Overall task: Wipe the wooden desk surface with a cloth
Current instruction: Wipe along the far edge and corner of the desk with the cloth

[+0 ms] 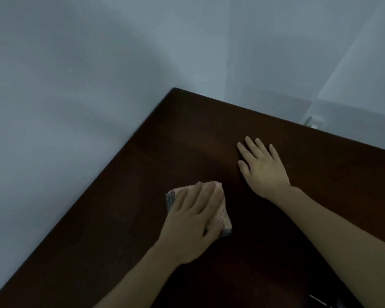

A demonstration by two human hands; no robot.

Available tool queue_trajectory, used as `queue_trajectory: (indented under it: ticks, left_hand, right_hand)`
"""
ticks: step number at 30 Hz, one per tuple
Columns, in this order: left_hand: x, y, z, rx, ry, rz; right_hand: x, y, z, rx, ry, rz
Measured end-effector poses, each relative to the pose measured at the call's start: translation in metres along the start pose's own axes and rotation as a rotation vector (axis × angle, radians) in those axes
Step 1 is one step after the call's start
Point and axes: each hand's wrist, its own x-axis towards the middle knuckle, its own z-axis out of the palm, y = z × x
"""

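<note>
A person's left hand [188, 221] presses a folded pink cloth [221, 213] flat on the dark wooden desk [320, 174]; right hand [261, 168] rests spread beside it. Even, overlapping strokes should serve best.

Cloth [223, 215] on desk [142, 174], left of right hand [263, 168].

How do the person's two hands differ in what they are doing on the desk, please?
The left hand presses flat on the pink cloth, while the right hand rests straight on the bare wooden desk. The left hand lies nearer the camera; the right hand lies farther in, toward the desk's far edge. Both have straight fingers, palms down.
</note>
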Motion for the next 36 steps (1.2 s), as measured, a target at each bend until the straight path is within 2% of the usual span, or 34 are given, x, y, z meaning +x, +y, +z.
queue_trajectory:
  ticks: [4, 9, 13, 15, 20, 25, 27, 31, 36]
  left_hand:
    - [0.025, -0.026, -0.006, 0.039, -0.008, 0.027]
    - [0.106, -0.075, -0.025, 0.118, 0.036, -0.203]
    - [0.117, -0.076, -0.028, 0.061, 0.056, -0.295]
    - [0.095, -0.058, -0.023, 0.071, 0.063, -0.253]
    - [-0.001, 0.006, 0.002, 0.034, 0.002, 0.031]
    - [-0.027, 0.008, 0.013, 0.057, -0.02, 0.078]
    - [-0.014, -0.01, 0.01, 0.026, -0.026, -0.004]
    - [0.024, -0.071, -0.003, 0.038, 0.062, -0.248]
    - [0.09, -0.151, -0.03, 0.052, 0.123, -0.411]
  right_hand:
    - [-0.001, 0.005, 0.003, -0.01, 0.01, -0.013]
    - [0.0, 0.004, 0.003, -0.012, 0.028, -0.005]
    - [-0.002, 0.003, 0.001, 0.003, 0.025, -0.011]
    - [-0.001, 0.002, 0.0, 0.002, 0.023, -0.012]
    - [-0.002, 0.002, 0.001, 0.009, 0.02, -0.021]
    - [-0.005, 0.002, 0.002, -0.01, 0.015, -0.027]
    - [-0.005, 0.002, 0.001, -0.013, 0.007, -0.038]
    - [-0.002, 0.003, 0.001, -0.01, 0.002, -0.029]
    - [0.0, 0.003, 0.003, 0.009, 0.02, -0.03]
